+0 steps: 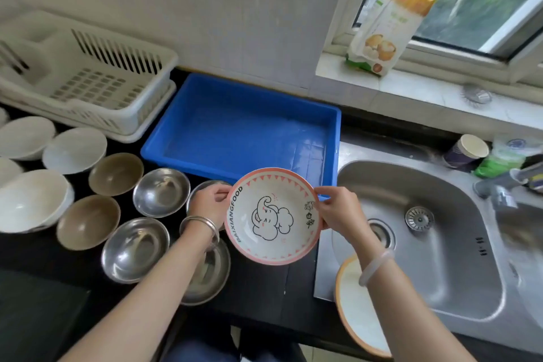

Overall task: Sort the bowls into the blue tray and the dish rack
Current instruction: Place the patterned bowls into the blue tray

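**A:** What fills the left of the kitchen counter?

**B:** A white plastic dish rack (88, 79) stands against the tiled wall. In front of it, on the black countertop (258, 282), sit white bowls (75, 150), two brown bowls (116, 173) and several steel bowls (161, 191), all upright and close together.

**A:** And at centre?

**B:** The blue tray (244, 129) lies just right of the rack, its floor bare. Over its near edge a person holds an elephant-print bowl (272, 216) with a pink rim and the word BAIXIANGFOOD, tilted so its inside faces the camera.

**A:** How are the hands placed?

**B:** The left hand (208, 204), with silver bangles on the wrist, grips the bowl's left rim; the right hand (338, 213), with a pale bangle on the wrist, grips the right rim. Both are closed on the bowl, one on each side. The left arm crosses over another steel bowl.

**A:** To the right?

**B:** An orange-rimmed dish (357, 308), partly hidden by the right forearm, seems to overlap the steel sink (440, 244), though how it rests is hard to tell. A paper cup (467, 153) stands behind the basin, and a yellow food packet (390, 26) leans on the windowsill.
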Demonstrator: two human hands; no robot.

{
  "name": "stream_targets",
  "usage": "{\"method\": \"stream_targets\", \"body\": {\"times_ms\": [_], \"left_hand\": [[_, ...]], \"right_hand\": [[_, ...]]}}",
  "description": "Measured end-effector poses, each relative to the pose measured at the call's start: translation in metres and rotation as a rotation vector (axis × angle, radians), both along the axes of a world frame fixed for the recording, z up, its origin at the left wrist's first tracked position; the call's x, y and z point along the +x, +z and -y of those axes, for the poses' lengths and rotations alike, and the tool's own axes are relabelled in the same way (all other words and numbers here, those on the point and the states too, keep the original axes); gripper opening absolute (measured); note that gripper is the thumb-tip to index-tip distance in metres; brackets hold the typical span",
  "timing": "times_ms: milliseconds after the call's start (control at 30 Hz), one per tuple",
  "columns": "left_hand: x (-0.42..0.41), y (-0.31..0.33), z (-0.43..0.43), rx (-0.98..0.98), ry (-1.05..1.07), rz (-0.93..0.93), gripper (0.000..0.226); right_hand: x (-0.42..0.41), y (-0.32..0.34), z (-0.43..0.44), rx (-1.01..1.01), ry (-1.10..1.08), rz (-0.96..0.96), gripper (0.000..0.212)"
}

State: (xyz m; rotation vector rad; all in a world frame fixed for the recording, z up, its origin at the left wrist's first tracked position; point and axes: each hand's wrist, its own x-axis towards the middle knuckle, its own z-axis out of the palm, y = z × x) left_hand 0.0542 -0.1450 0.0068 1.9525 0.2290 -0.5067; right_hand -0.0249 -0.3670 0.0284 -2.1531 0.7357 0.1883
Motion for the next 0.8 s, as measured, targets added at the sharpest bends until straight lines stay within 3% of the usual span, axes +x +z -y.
{"method": "stream_targets", "body": {"times_ms": [167,367,600,800], "left_hand": [[0.05,0.018,-0.017,-0.187,0.149,0.006,0.004],[0.115,0.005,-0.031,-0.286,0.269,-0.081,0.015],[0.191,-0.027,-0.038,-0.113,0.217,-0.009,0.029],[0.218,-0.055,-0.037,-0.204,0.242,-0.164,0.036]], "right_hand": [[0.057,0.014,-0.011,0.125,-0.133,0.109,0.041],[0.135,-0.004,-0.039,0.255,-0.238,0.127,0.027],[0.209,-0.042,-0.065,0.383,-0.356,0.132,0.034],[0.233,-0.066,-0.073,0.385,-0.391,0.096,0.034]]}}
